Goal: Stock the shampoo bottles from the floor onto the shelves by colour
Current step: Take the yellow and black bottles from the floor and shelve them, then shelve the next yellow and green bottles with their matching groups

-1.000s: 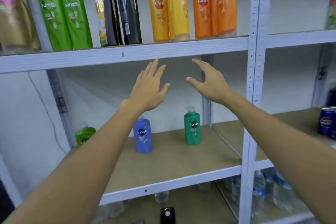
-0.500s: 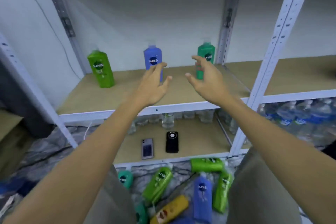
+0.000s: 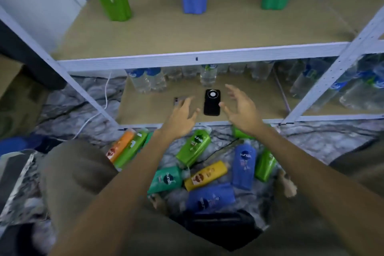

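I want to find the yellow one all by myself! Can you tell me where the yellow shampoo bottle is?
Look at the pile of plastic shampoo bottles lying on the grey marbled floor in front of the white metal shelf rack. Near the pile's middle, the yellow shampoo bottle lies between a teal-green bottle and a blue bottle. It is the only yellow one there.

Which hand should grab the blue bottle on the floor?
Probably the right hand: it is open, empty and hovers nearer above the blue bottle. The left hand is farther left.
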### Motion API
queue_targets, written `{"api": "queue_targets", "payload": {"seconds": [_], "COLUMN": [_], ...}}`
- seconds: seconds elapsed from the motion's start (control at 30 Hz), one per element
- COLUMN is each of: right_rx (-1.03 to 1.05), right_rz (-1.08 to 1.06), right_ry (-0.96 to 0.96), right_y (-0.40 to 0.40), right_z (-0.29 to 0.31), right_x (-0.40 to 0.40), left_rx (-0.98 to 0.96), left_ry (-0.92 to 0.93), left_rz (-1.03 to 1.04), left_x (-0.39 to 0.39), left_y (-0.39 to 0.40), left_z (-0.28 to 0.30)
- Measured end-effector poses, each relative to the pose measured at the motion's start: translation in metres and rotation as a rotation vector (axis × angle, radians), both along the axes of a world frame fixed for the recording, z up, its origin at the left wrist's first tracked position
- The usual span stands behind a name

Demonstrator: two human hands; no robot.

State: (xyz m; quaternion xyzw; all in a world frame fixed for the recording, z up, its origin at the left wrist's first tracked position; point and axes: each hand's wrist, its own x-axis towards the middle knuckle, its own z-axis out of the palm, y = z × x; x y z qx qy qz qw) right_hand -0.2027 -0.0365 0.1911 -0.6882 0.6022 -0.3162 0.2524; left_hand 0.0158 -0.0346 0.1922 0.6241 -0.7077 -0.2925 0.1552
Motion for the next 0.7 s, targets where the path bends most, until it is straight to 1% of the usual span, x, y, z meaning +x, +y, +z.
{"api": "queue_targets", "payload": {"seconds": [0.1, 0.2, 0.33, 0.43, 0.57, 0.7], "right_rx": [0.161, 0.232, 0.408, 0.538, 0.705, 0.779], "right_rz": [0.016, 0.000, 0.007, -0.016, -0.041, -0.073], "right_ry": [-0.038, -0.046, -0.040, -0.002, 0.032, 0.072], "right_y": [0.006, 0.010, 0.025, 0.045, 0.076, 0.102], "right_z": [-0.040, -0.080, -0.145, -0.183, -0.229, -0.254], "right_x": [0.005, 0.013, 0.026, 0.035, 0.044, 0.054], "left_rx": [0.124, 0.241, 0.404, 0.445, 0.478, 0.492], "left_ry": [-0.008, -0.040, -0.060, -0.052, -0.074, -0.066], "left_rz": [0.015, 0.040, 0.088, 0.094, 0.113, 0.097], "left_x": [0.019, 0.039, 0.053, 0.057, 0.067, 0.066], "left_y": [0.012, 0.025, 0.043, 0.053, 0.066, 0.067], "left_z": [-0.048, -0.096, -0.156, -0.192, -0.222, -0.241]}}
